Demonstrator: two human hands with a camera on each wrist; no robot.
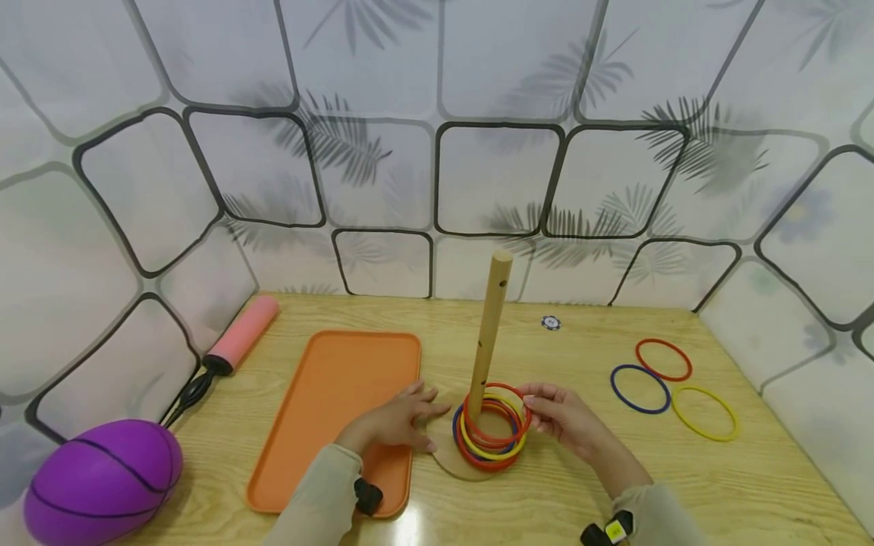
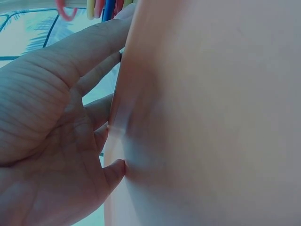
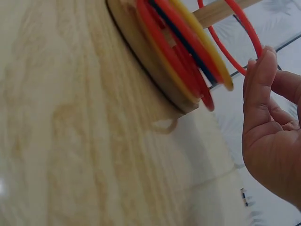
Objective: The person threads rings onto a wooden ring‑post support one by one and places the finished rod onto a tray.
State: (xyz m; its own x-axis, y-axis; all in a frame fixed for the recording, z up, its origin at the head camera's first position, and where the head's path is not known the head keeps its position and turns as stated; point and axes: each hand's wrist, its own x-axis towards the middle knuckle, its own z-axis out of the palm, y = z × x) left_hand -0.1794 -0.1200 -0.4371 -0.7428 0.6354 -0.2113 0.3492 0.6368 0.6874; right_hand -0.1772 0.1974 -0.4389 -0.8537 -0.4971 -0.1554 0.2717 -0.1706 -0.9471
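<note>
A wooden peg [image 1: 490, 326] stands on a round base [image 1: 451, 459], with several red, blue and yellow rings stacked low around it. My right hand [image 1: 563, 418] pinches the right edge of a red ring [image 3: 251, 35] between thumb and fingers. That ring encircles the peg and is tilted, raised above the stack in the right wrist view. My left hand [image 1: 403, 418] reaches over the right rim of an orange tray [image 1: 348, 371], fingers spread and fingertips at the left side of the base. In the left wrist view, the tray hides part of those fingers.
On the right lie a red ring [image 1: 664, 340], a blue ring [image 1: 639, 411] and a yellow ring [image 1: 706, 437]. A small chip [image 1: 551, 323] lies behind the peg. At the left are a purple ball [image 1: 102, 481] and a pink-handled pump [image 1: 246, 332]. Patterned cloth walls [image 1: 498, 182] border the table.
</note>
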